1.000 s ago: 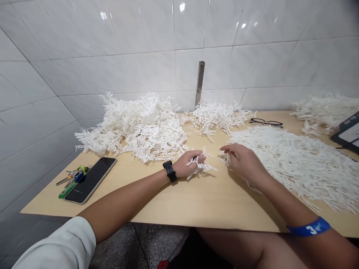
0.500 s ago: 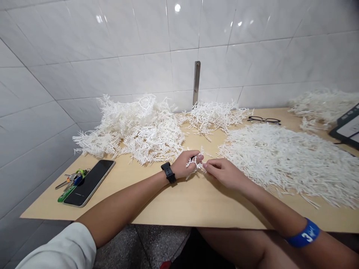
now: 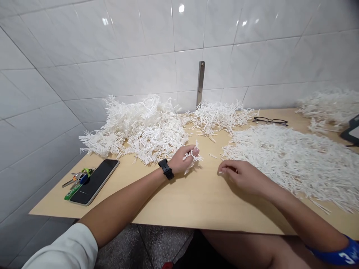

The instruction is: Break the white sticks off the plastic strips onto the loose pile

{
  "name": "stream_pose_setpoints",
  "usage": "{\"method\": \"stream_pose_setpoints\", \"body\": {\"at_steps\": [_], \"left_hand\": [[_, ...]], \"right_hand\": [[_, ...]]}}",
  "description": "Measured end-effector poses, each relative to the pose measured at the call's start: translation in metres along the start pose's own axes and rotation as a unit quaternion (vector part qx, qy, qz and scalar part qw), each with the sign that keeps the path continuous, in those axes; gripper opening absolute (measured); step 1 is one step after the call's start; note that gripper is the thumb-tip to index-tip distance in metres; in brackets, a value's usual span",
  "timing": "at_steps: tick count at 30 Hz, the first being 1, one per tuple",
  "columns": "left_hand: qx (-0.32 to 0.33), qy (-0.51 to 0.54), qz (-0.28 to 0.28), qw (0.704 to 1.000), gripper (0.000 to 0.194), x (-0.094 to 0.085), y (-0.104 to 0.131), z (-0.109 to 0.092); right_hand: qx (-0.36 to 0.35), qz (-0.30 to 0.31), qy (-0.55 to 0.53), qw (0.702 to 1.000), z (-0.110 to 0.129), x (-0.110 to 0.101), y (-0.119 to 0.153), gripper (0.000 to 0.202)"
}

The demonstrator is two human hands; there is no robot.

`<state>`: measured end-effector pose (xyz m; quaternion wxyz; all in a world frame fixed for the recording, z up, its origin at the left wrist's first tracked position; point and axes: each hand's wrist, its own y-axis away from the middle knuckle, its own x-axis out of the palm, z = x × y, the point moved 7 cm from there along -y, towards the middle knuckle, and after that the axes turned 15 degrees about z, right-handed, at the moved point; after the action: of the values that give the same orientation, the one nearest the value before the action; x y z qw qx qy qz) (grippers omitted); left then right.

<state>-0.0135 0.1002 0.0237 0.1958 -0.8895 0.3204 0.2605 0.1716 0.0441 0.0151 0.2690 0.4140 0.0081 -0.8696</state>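
My left hand [image 3: 181, 160] is closed around a white branched plastic-looking piece [image 3: 192, 154], whose thin prongs stick out past the thumb and fingers. To the right, a short way above the table, my right hand [image 3: 244, 176] pinches a tiny white bit [image 3: 221, 172] at its fingertips. The two hands are apart. Beyond my left hand rises a tall tangled pile of white branched pieces [image 3: 140, 129], joined by a smaller pile [image 3: 218, 116] at the wall. A wide, flat heap of loose white sticks [image 3: 291, 160] spreads behind and right of my right hand.
A phone [image 3: 95, 183] lies at the table's left, with keys [image 3: 77, 177] beside it. Black-framed glasses [image 3: 270, 121] rest near the wall. Another white pile [image 3: 331, 106] and a dark-edged device [image 3: 352, 130] are at far right. A metal bracket [image 3: 201, 84] is on the tiled wall.
My right hand has moved away from my left hand, to the right and slightly toward me, pinching a small white bit. My left hand keeps the branched piece. The view has shifted slightly.
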Motion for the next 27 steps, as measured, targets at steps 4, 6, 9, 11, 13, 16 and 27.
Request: {"method": "stream_pose_setpoints", "body": {"at_steps": [4,6,9,11,13,16,27], "left_hand": [[0.014,0.014,0.016,1.0,0.048,0.014,0.0,-0.014],[0.003,0.025,0.005,1.0,0.048,0.016,0.0,-0.017],[0.007,0.053,-0.008,0.999,0.044,0.019,0.0,-0.02],[0.021,0.067,-0.003,0.998,0.042,0.022,0.0,-0.022],[0.04,0.063,0.002,0.997,0.042,0.025,0.0,-0.024],[0.053,0.036,-0.004,0.998,0.043,0.024,0.0,-0.027],[0.037,-0.015,-0.005,0.999,0.042,0.027,-0.002,-0.029]], "right_hand": [[-0.037,-0.201,0.159,0.966,0.007,-0.023,0.004,0.029],[-0.05,-0.218,0.146,0.964,0.014,-0.023,0.003,0.025],[-0.042,-0.123,0.02,0.991,0.021,-0.007,-0.008,0.033],[-0.038,-0.063,-0.054,0.996,0.027,0.005,-0.015,0.04],[-0.044,-0.047,-0.09,0.994,0.031,0.012,-0.019,0.042],[-0.068,-0.033,-0.107,0.991,0.034,0.015,-0.023,0.04],[-0.052,0.107,-0.124,0.985,0.026,0.022,-0.015,0.047]]}}
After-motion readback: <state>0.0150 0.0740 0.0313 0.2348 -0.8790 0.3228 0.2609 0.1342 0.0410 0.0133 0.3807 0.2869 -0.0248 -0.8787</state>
